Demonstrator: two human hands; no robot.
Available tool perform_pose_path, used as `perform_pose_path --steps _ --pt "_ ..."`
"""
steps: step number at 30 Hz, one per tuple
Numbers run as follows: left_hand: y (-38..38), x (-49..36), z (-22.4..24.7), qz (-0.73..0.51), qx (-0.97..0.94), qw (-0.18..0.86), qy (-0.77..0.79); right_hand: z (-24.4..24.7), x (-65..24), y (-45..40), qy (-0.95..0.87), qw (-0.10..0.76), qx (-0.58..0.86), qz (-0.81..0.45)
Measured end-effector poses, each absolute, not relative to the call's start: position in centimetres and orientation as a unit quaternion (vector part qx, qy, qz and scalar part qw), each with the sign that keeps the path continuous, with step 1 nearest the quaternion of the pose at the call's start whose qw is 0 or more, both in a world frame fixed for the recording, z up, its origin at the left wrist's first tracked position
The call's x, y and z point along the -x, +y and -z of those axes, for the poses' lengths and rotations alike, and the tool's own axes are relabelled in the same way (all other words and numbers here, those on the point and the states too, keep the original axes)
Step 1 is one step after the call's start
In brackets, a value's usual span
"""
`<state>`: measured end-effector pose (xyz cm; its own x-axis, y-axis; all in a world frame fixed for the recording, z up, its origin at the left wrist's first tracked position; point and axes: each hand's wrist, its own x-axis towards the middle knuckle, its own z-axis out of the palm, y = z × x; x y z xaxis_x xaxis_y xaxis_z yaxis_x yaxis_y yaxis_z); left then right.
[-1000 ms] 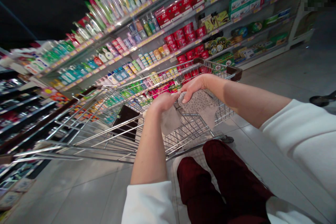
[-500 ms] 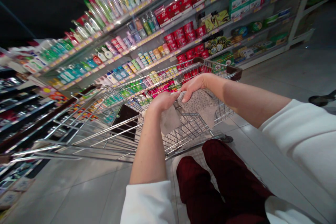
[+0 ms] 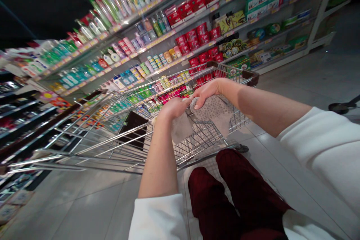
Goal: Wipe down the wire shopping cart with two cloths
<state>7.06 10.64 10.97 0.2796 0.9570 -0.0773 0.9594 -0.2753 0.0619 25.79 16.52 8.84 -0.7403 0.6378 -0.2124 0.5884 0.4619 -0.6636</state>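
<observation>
My right hand (image 3: 209, 90) is closed on a grey cloth with dark dots (image 3: 215, 110), which hangs down over the near side of a metal shopping cart (image 3: 104, 146). Right beside it, my left hand (image 3: 174, 108) has its fingers curled at the cart's near top rail. A paler piece of cloth (image 3: 182, 127) hangs below that hand. Whether both pieces belong to one cloth I cannot tell. The fingertips of the two hands almost meet, and the rail under them is mostly hidden.
Beyond the cart runs a long shelf (image 3: 157, 43) with bottles, red tubs and boxes. Another rack (image 3: 25, 135) stands at the left. A dark flat panel (image 3: 133, 129) sits in the cart. At the right edge a dark round base (image 3: 338, 108) rests on the tiled floor (image 3: 92, 202).
The view has shifted very slightly, so the left end of the shelf and the cart sit a little differently. Both hands and the cloth keep nearly the same place.
</observation>
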Motion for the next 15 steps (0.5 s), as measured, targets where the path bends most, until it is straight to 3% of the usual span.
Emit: perform_pose_path --steps 15 --pt "10.22 -7.23 -11.05 -0.014 -0.797 0.045 0.602 -9.06 -25.83 16.70 -0.865 0.027 0.342 -0.367"
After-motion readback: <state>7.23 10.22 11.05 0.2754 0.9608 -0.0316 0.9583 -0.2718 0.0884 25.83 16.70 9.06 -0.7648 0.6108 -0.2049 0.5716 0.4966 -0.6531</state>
